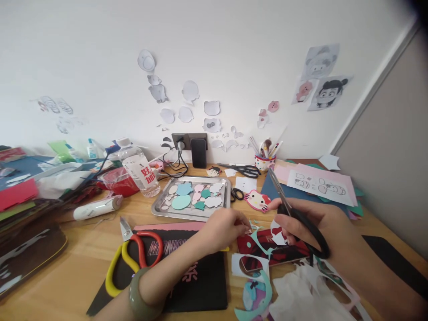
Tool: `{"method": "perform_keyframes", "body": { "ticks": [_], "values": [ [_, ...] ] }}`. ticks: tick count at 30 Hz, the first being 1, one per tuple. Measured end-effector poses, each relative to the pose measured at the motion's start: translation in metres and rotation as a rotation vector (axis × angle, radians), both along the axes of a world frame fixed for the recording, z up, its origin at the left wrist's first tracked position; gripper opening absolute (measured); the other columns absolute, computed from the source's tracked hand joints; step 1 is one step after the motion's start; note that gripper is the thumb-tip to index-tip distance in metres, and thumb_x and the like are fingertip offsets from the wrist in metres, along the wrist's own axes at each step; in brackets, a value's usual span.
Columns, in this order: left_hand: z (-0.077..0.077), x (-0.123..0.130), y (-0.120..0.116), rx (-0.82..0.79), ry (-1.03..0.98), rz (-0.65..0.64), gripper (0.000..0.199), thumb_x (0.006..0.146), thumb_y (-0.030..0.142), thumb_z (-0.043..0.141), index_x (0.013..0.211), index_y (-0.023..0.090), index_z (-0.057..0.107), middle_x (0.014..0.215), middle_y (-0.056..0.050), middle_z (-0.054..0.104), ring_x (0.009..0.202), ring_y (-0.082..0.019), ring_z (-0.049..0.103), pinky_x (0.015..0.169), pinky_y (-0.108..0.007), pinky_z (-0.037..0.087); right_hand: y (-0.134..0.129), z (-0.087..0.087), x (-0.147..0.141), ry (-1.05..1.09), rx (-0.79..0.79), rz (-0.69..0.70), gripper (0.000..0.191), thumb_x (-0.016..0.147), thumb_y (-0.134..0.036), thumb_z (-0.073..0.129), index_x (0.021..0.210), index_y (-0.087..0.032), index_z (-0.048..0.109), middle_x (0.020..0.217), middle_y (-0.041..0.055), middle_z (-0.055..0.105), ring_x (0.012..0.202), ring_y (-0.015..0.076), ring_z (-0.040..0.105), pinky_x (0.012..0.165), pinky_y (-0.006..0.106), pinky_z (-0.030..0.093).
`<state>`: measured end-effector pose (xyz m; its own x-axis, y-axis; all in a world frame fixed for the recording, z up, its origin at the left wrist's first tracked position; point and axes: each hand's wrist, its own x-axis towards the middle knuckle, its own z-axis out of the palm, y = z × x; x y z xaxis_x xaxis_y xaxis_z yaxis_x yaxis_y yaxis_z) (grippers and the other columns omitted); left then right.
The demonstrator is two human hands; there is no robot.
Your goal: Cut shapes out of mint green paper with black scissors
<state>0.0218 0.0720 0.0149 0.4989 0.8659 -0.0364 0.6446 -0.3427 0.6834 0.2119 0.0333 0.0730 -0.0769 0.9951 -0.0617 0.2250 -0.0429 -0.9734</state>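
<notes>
The black scissors (294, 209) are resting in the right hand (310, 223), whose fingers are closed through the handles, the blades pointing up and away over the tabletop (83, 267); the left hand (224, 229) is pinching a tiny paper scrap (249, 228) between its fingertips, just beside the right hand; under both hands a red card (267, 252) is lying among teal and white offcuts (257, 294); farther back a metal tray (157, 207) is holding coloured paper shapes; a Hello Kitty cutout (257, 199) is lying beside it; red and yellow scissors (133, 258) are lying to the left on a black folder (200, 285); a clear bottle (138, 171) is leaning behind.
</notes>
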Motion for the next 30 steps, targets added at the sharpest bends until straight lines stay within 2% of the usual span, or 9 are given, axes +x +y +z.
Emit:
{"method": "perform_keyframes", "body": {
  "ticks": [4,7,11,15,18,22,26,30],
  "values": [
    [-0.004,0.002,0.002,0.044,0.037,-0.028,0.020,0.072,0.021,0.056,0.085,0.020,0.071,0.078,-0.002,0.070,0.071,-0.017,0.060,0.066,-0.025,0.041,-0.003,0.004,-0.001,-0.024,0.003,0.040,0.029,0.064,-0.035,0.073,0.089,-0.022,0.069,0.048,-0.0083,0.047,0.041,0.0058,0.038,0.034,0.013,0.029],
    [-0.009,0.006,0.003,0.050,0.064,-0.083,0.020,0.066,0.017,0.060,0.082,0.021,0.072,0.075,-0.001,0.070,0.068,-0.016,0.060,0.063,-0.024,0.041,-0.005,0.009,-0.003,-0.028,0.042,0.072,0.026,0.067,-0.039,0.071,0.085,-0.020,0.068,0.047,-0.0075,0.047,0.042,0.0070,0.039,0.036,0.015,0.033],
    [-0.013,0.009,0.004,0.085,0.079,-0.088,0.019,0.072,0.018,0.055,0.079,0.019,0.072,0.074,-0.003,0.070,0.066,-0.017,0.060,0.063,-0.025,0.040,-0.006,0.012,-0.005,-0.001,0.046,0.112,0.025,0.065,-0.040,0.071,0.080,-0.020,0.066,0.048,-0.0079,0.046,0.042,0.0064,0.038,0.036,0.016,0.032],
    [-0.009,0.009,0.004,0.133,0.072,-0.091,0.025,0.079,0.018,0.047,0.088,0.017,0.071,0.082,-0.006,0.070,0.074,-0.018,0.060,0.068,-0.026,0.040,-0.006,0.015,-0.005,0.008,0.042,0.130,0.022,0.069,-0.034,0.071,0.085,-0.020,0.066,0.049,-0.0073,0.048,0.045,0.0078,0.041,0.041,0.017,0.036],
    [-0.004,0.010,0.007,0.125,0.064,-0.175,0.025,0.075,0.015,0.054,0.094,0.021,0.070,0.090,-0.004,0.069,0.081,-0.018,0.059,0.072,-0.025,0.040,-0.007,0.015,-0.005,-0.008,0.072,0.176,0.015,0.075,-0.032,0.066,0.085,-0.021,0.066,0.051,-0.0072,0.048,0.047,0.0076,0.041,0.042,0.017,0.035],
    [-0.001,0.016,0.014,0.066,0.066,-0.241,0.018,0.069,0.016,0.062,0.084,0.022,0.071,0.074,0.000,0.066,0.068,-0.015,0.057,0.062,-0.022,0.039,-0.008,0.012,-0.003,-0.042,0.113,0.179,0.011,0.074,-0.032,0.066,0.078,-0.022,0.066,0.047,-0.0082,0.046,0.043,0.0062,0.036,0.038,0.016,0.029],
    [-0.001,0.025,0.021,0.063,0.028,-0.160,0.007,0.070,0.019,0.063,0.073,0.019,0.068,0.070,0.000,0.064,0.067,-0.015,0.056,0.064,-0.023,0.040,-0.007,0.012,-0.003,-0.070,0.097,0.138,0.022,0.071,-0.038,0.067,0.085,-0.021,0.068,0.049,-0.0068,0.048,0.044,0.0082,0.041,0.040,0.018,0.033],
    [0.003,0.023,0.028,0.102,-0.095,0.041,0.008,0.073,0.020,0.057,0.072,0.017,0.064,0.074,-0.004,0.064,0.076,-0.019,0.056,0.073,-0.028,0.041,0.000,0.010,0.001,-0.080,0.079,0.111,0.031,0.070,-0.042,0.069,0.091,-0.020,0.065,0.053,-0.0062,0.049,0.046,0.0099,0.044,0.043,0.021,0.037]
  ]
}}
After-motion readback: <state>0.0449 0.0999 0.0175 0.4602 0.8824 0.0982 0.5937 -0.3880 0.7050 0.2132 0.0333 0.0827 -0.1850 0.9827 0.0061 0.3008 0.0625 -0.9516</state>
